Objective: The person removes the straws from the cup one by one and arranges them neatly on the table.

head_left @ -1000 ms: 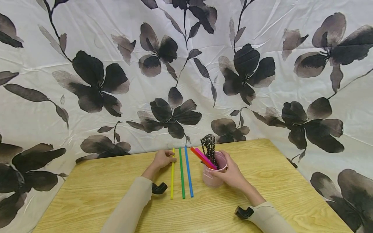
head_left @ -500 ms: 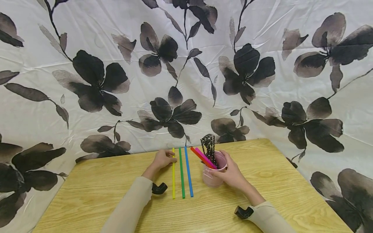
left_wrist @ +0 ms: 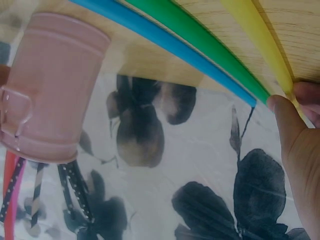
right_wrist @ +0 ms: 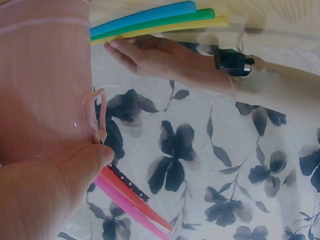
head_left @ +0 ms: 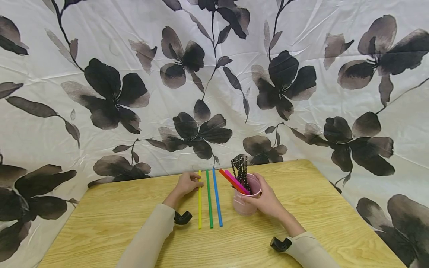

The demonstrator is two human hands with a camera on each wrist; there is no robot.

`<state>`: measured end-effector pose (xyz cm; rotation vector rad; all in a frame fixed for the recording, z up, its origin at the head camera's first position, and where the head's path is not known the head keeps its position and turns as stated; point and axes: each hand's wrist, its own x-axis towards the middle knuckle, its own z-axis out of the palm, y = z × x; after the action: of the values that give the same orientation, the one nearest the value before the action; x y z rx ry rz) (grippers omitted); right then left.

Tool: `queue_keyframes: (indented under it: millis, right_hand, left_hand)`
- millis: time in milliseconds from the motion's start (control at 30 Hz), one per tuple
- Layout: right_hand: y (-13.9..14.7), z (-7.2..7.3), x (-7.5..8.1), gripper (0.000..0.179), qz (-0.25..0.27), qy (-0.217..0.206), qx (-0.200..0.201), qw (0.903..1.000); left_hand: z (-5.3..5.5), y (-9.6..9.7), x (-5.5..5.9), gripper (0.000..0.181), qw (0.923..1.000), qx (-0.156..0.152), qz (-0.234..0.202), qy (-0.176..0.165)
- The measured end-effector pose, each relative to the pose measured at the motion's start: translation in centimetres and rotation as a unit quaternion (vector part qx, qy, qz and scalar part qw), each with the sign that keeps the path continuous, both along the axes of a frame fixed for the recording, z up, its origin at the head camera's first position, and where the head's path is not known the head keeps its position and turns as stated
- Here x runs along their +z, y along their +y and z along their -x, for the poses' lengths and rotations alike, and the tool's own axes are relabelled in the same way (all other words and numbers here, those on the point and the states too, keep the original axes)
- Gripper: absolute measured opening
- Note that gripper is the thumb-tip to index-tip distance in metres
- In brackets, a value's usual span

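Observation:
Three plastic straws lie side by side on the wooden table: yellow (head_left: 200, 212), green (head_left: 209, 204) and blue (head_left: 217, 201). My left hand (head_left: 187, 183) pinches the yellow straw near its far end; in the left wrist view, thumb and finger meet around the yellow straw (left_wrist: 265, 40). To the right stands a pink cup (head_left: 244, 205), its rim and side gripped by my right hand (head_left: 268, 199). A red straw (head_left: 229, 179), a magenta straw (head_left: 236, 181) and several black dotted straws (head_left: 234, 169) stick out of it, leaning left. In the right wrist view, the thumb lies beside the cup's small looped handle (right_wrist: 102, 112).
The wooden table (head_left: 321, 208) ends at the back against a hanging floral cloth (head_left: 214, 74). Black wrist devices sit on the left sleeve (head_left: 183, 217) and the right sleeve (head_left: 280, 245).
The near end of the yellow straw has swung slightly right, so it lies straighter beside the green one. My left hand keeps its pinch; the right hand and cup stay put.

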<state>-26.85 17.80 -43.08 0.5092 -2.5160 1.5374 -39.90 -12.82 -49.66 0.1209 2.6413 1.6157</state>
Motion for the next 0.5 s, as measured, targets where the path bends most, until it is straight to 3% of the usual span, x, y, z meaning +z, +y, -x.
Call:
queue_keyframes:
  millis: [333,500]
  right_hand:
    - [0.07,0.18,-0.13,0.085,-0.003,-0.001,-0.002,1.0]
    - [0.08,0.12,-0.21,0.086,0.0,0.002,0.001,1.0]
  left_hand:
    - [-0.41,-0.63,-0.52,0.031,0.9973,0.024,-0.067,0.018]
    - [-0.92,-0.94,-0.69,0.03,0.9971,0.025,-0.068,0.023]
